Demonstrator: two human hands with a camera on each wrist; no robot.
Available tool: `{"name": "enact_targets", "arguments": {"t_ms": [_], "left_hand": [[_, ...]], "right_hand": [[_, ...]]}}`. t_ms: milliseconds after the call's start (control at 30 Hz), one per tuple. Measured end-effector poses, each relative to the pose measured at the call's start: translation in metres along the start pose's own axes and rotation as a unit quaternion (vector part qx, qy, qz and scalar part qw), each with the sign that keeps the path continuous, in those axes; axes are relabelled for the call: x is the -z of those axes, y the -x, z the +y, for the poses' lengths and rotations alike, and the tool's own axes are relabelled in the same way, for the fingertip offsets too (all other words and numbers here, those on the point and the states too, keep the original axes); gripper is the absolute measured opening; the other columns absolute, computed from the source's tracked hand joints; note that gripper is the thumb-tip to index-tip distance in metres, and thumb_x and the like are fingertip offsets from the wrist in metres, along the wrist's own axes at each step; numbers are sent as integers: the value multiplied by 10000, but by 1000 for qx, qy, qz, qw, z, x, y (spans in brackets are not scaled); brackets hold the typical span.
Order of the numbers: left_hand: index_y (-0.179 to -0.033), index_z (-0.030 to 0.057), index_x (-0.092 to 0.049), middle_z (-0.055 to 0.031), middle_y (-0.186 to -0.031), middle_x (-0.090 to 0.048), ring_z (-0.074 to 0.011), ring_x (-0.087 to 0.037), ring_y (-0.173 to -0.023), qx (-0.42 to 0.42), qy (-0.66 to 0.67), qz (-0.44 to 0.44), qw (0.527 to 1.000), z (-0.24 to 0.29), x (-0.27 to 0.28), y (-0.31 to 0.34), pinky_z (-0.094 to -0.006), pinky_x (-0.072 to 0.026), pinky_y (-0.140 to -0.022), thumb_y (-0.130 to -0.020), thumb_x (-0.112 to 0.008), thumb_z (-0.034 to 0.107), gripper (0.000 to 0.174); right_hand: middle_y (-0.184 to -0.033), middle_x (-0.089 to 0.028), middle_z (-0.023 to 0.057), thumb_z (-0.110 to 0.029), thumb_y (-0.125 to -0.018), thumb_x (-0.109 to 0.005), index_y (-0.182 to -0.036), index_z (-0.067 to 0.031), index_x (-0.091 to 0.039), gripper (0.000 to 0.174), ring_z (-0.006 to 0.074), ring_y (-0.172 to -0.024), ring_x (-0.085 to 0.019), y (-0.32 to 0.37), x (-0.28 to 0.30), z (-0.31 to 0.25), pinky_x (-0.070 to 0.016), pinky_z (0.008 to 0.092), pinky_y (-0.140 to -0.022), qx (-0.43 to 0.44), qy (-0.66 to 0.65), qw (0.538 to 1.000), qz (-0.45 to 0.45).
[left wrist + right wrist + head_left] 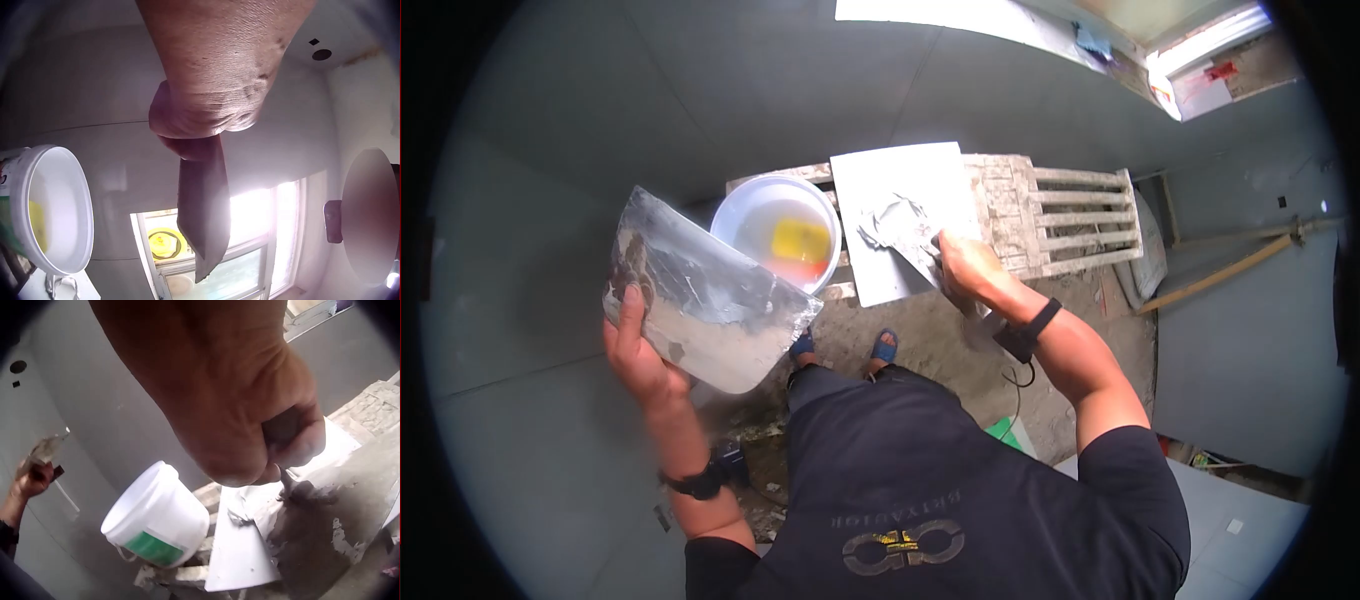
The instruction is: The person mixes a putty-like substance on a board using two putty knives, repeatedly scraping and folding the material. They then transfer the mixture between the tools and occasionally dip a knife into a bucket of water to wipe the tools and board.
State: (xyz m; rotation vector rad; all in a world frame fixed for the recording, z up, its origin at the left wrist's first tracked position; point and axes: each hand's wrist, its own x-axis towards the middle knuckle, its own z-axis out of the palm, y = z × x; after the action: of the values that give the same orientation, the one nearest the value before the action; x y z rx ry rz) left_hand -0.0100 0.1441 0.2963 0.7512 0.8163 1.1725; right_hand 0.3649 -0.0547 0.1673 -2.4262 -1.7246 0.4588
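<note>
My left hand [643,360] grips a broad, flat plastering plate [725,290] by its outer side, with the thumb on its face. Grey-white putty smears the plate, which is raised beside the bucket. In the left wrist view the plate appears nearly edge-on below the hand. My right hand [970,268] curls around the handle of a wide-bladed trowel [319,540], its blade streaked with putty. This trowel is over a white board [855,185], at the edge of a lump of wet white putty [900,222]. The fingers hide most of the handle.
A white bucket [728,210] with a yellow and orange item inside stands left of the board. Both rest on a slatted, putty-stained bench [1005,200] against a grey wall [780,80]. A wooden strip [1215,275] leans at the right. A cable hangs near my right wrist.
</note>
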Motion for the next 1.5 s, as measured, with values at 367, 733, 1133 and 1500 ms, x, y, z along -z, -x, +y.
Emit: {"name": "enact_targets", "arguments": {"t_ms": [367,733,1133,1500], "left_hand": [[-1286,-41,-535,-149,-1214,-618,-248,-612,-1078,0,-2,29,1000,-1,12,-1,-369,-497,-947,-957,-566,105,361],[-1289,-40,-518,-150,-1212,-613,-243,-612,-1087,20,-23,6,1000,-7,-20,-2,-370,-497,-962,-965,-564,108,359],[-1337,-47,-483,-163,-1276,-583,-250,-584,-1150,15,-70,74,995,-8,-42,20,-379,-478,-996,-967,-537,81,395],[-1314,-18,-518,-135,-1245,-613,-227,-614,-1097,-13,-30,106,994,-20,-15,26,-366,-501,-954,-965,-582,116,379]], "right_hand": [[-877,-647,297,-123,-892,-498,-1019,3,-544,184,468,-835,-640,-29,-19,7,-510,517,-747,-27,-9,999,-29],[-995,-721,114,-228,-990,-499,-1137,16,-634,316,193,-798,-709,75,2,127,-596,321,-712,-436,-752,476,-133],[-1009,-726,103,-195,-958,-556,-1121,-5,-650,268,176,-839,-703,-35,3,173,-581,312,-756,-328,-770,488,-248],[-792,-671,194,-181,-886,-626,-1142,31,-592,335,328,-729,-678,-92,36,48,-531,439,-617,141,-129,981,-38]]}}
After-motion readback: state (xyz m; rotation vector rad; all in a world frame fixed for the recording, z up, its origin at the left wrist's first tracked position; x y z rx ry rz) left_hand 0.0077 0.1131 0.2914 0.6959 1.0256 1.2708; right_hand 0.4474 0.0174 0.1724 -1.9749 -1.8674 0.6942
